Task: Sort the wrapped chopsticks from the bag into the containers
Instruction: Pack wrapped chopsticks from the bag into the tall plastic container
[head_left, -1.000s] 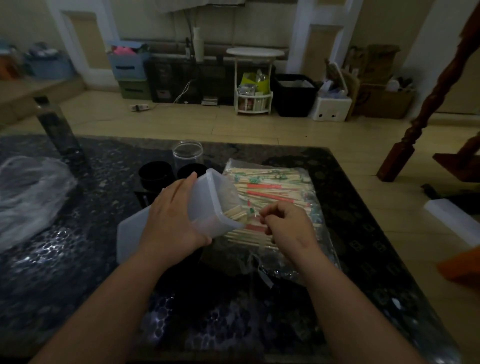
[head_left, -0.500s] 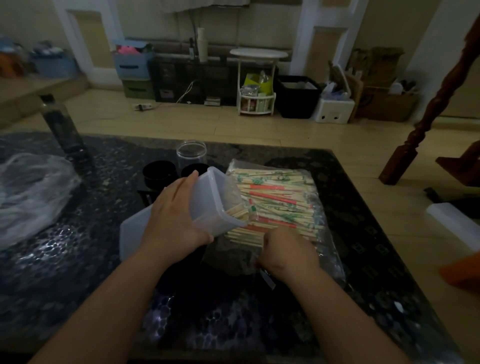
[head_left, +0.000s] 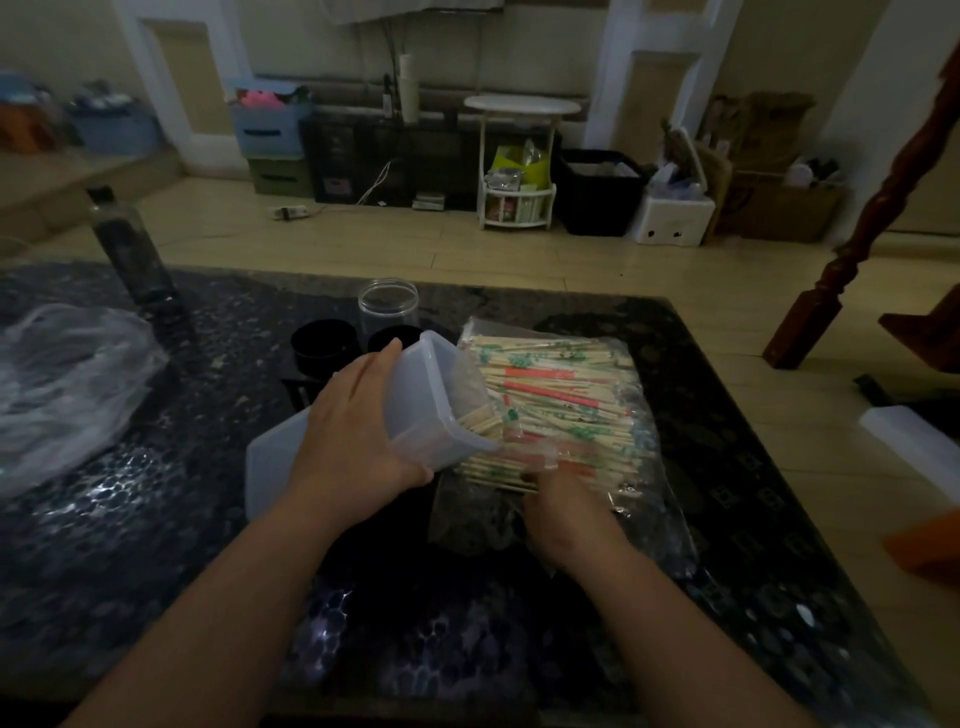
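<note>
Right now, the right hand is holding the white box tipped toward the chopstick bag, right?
Not quite: the left hand holds the white box tipped toward the chopstick bag; the right hand is at the bag. The head view shows it.

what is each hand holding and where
Left hand grips the tilted plastic container around its side. Right hand is at the near ends of the chopsticks; grip cannot be told.

A lived-in home room: pale wooden floorboards (head_left: 467, 260), a small white round-topped shelf stand (head_left: 519, 156), stacked blue and green plastic storage drawers (head_left: 272, 140), brown cardboard boxes (head_left: 774, 202), a turned dark-red wooden banister post (head_left: 857, 228).
</note>
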